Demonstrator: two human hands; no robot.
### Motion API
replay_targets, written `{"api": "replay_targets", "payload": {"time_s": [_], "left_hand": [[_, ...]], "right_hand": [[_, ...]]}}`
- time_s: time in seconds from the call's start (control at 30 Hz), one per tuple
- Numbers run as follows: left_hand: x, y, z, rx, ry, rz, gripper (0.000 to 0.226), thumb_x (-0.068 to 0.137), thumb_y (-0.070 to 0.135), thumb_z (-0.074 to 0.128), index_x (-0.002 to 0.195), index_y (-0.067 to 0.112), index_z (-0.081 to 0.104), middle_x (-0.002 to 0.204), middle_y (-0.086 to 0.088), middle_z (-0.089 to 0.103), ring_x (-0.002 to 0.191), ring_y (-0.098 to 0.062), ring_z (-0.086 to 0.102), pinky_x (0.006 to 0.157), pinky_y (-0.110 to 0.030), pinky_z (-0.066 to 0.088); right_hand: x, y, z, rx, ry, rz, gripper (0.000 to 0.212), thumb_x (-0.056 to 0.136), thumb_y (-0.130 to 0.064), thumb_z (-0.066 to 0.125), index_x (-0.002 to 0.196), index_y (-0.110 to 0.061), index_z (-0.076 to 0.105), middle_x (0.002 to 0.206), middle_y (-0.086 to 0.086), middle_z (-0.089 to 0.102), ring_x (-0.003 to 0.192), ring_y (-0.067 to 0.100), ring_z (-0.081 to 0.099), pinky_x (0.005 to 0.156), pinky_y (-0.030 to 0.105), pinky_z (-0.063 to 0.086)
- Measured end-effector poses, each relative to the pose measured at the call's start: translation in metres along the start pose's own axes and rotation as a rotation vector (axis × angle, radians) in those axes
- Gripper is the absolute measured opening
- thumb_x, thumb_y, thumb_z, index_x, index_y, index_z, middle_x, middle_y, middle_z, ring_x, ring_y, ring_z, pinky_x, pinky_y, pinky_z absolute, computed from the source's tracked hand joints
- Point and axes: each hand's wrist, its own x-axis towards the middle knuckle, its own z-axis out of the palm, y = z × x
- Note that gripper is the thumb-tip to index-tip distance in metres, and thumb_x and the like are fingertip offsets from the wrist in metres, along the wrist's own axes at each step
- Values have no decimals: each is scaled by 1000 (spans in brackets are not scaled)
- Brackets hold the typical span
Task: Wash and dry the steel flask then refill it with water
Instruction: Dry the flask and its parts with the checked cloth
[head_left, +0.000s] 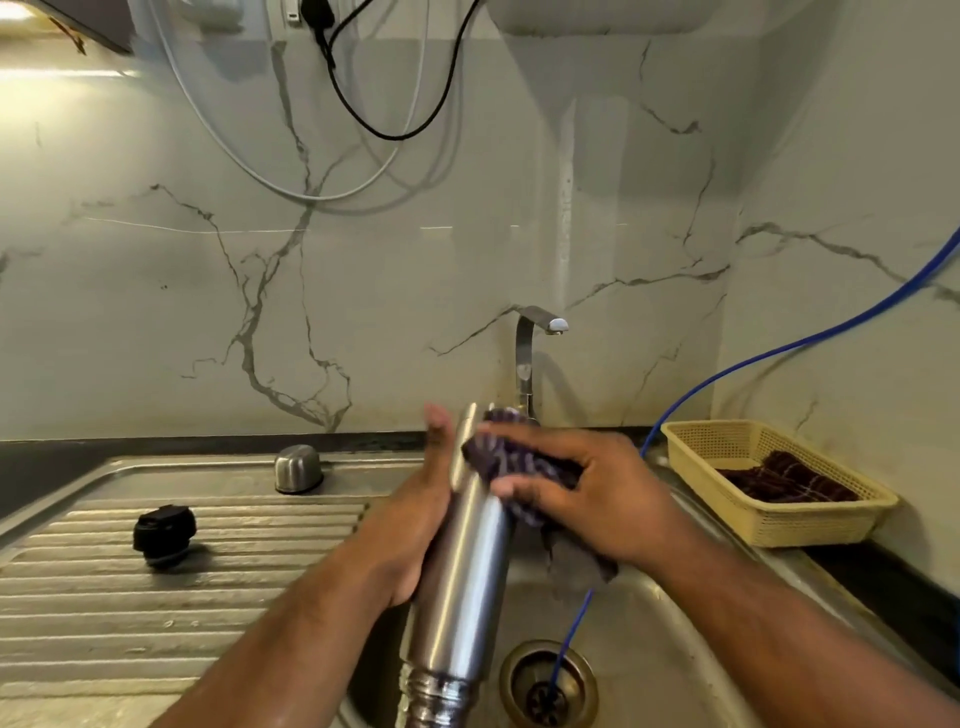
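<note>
The steel flask (462, 582) is held over the sink (639, 654), its threaded open neck toward me and its base pointing at the wall. My left hand (415, 525) grips its left side. A dark purple checked cloth (511, 460) is wrapped over the flask's far end, and my right hand (582, 488) grips that cloth against the steel. The flask's steel cup lid (297, 467) sits upside down at the back of the draining board. Its black stopper (163, 534) stands on the ribbed board to the left.
A steel tap (532, 353) rises behind the flask, with no water running. A blue hose (569, 639) runs from the right wall down into the drain (548, 686). A yellow basket (810, 525) holding a dark cloth stands on the counter at right. Cables hang on the marble wall.
</note>
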Motion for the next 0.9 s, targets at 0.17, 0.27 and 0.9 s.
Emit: {"api": "replay_targets", "payload": {"time_s": [0.17,0.27,0.9], "left_hand": [[-3,2,26,237,-37,195,52,76,42,86,121,36,60,102,21,76,93,4,71,70,-9,53],[4,-2,24,314,75,315,72,68,37,94,129,39,56,113,15,74,103,-2,70,85,-22,57],[8,-6,10,642,311,690,81,57,35,96,122,52,51,107,25,66,102,5,63,82,-10,51]], "right_hand": [[3,-6,-17,62,221,157,55,76,-74,67,122,-43,72,103,-26,75,94,-11,68,82,25,58],[3,-17,-20,73,259,132,54,81,-74,63,119,-37,74,97,-22,76,90,-7,69,75,22,55],[6,-15,-21,-28,334,-12,52,87,-81,45,99,-40,72,94,-12,48,87,6,57,68,25,46]]}}
